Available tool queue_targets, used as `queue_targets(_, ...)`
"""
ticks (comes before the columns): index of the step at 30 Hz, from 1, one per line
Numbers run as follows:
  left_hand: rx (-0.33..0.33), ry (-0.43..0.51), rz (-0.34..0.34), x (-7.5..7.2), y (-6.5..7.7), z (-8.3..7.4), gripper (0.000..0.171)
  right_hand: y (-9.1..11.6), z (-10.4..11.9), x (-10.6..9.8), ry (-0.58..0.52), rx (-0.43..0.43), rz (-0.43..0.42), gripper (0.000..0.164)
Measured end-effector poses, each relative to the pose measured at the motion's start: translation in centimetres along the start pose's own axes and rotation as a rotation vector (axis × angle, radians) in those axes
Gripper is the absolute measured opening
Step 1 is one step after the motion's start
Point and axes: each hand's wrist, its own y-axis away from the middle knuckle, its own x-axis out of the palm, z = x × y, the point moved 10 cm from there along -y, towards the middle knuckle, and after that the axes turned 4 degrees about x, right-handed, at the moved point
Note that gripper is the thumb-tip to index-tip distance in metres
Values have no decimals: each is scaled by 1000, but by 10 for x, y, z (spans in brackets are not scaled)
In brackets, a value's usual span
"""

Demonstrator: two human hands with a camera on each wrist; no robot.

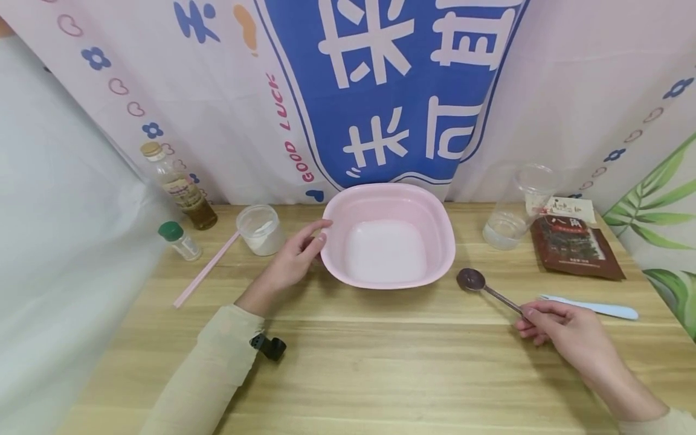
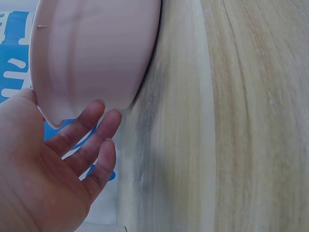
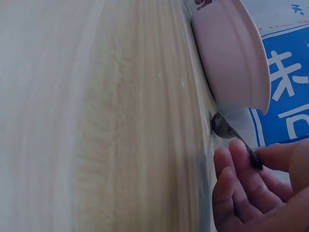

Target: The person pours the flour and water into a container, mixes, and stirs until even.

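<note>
A pink plastic basin stands at the back middle of the wooden table. At its left side my left hand holds the rim between thumb and fingers; the lower fingers lie loosely bent near the outer wall. My right hand pinches the handle of a dark measuring spoon. Its round bowl is low, right of the basin, close to the tabletop. In the right wrist view the spoon appears beside the basin, apart from it.
To the left are an oil bottle, a green-capped shaker, a tub of white powder and a pink stick. Rightward stand a clear cup, a brown spice packet and a light-blue utensil. A printed curtain hangs behind.
</note>
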Motion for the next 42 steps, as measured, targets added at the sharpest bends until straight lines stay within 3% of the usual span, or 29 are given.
queue_targets(4,-9,5,-5,1,1,1,44,-2,3,2,196,-3,9,35)
queue_targets(8,-9,2,-2,1,1,2,45,-4,9,2,385,-72,-14,28)
queue_targets(11,-7,2,1,1,0,2,45,-5,13,3,451,-136,-28,23)
queue_targets(19,-15,10,-1,3,-1,1,44,-4,20,9,483,-221,-41,13)
queue_targets(36,-10,20,23,2,-1,-1,44,-4,25,12,499,-267,-81,10)
queue_targets(42,-5,-10,56,-2,-1,-2,45,1,49,12,492,-402,-150,11)
